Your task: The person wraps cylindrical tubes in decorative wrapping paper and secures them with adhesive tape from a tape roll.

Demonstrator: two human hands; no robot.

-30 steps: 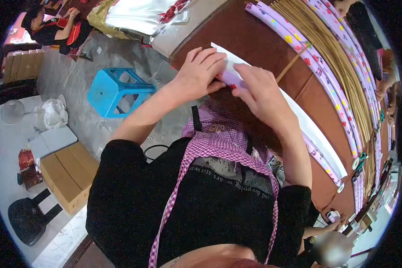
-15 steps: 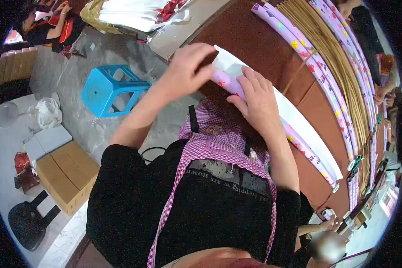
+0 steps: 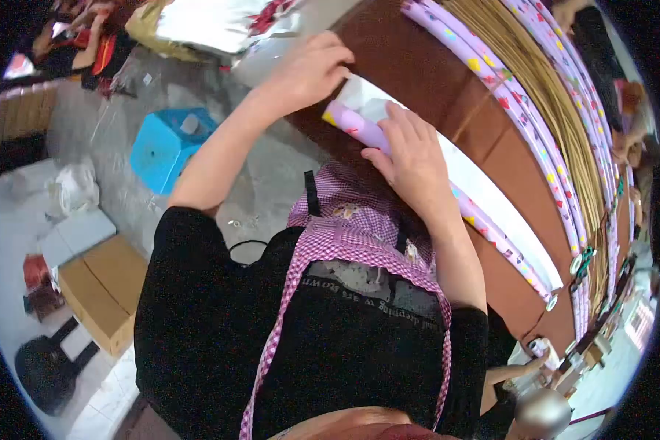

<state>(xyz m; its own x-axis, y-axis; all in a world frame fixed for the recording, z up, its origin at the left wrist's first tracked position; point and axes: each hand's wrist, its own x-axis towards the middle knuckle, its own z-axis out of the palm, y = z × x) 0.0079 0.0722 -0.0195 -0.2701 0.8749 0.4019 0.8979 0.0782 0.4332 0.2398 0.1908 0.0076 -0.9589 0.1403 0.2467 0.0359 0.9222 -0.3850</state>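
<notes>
The checked apron (image 3: 359,235) is covering the lap nearest the camera, and its bib is hiding the table's near edge. Just beyond, the right hand (image 3: 411,158) is lying palm down with fingers loosely spread, pressing on the roll (image 3: 356,123) and hiding its middle. The roll, a thin purple printed tube, is lying on the sheet (image 3: 491,198) along the near edge of the table (image 3: 418,66), one end poking out left of the hand, the rest running off right. The left hand (image 3: 308,73) is curling its fingers at the sheet's end by the table corner; whether it is pinching the paper cannot be told, since the fingertips are turned away. The brown, smooth tabletop is lying bare between the white sheet and the far rolls (image 3: 491,81). Those are lying beside a sheaf of thin tan sticks (image 3: 543,81), all cut off by the picture's rim. Left of the table, open grey floor is showing around a blurred blue stool (image 3: 165,143) and a cardboard box (image 3: 106,290)
</notes>
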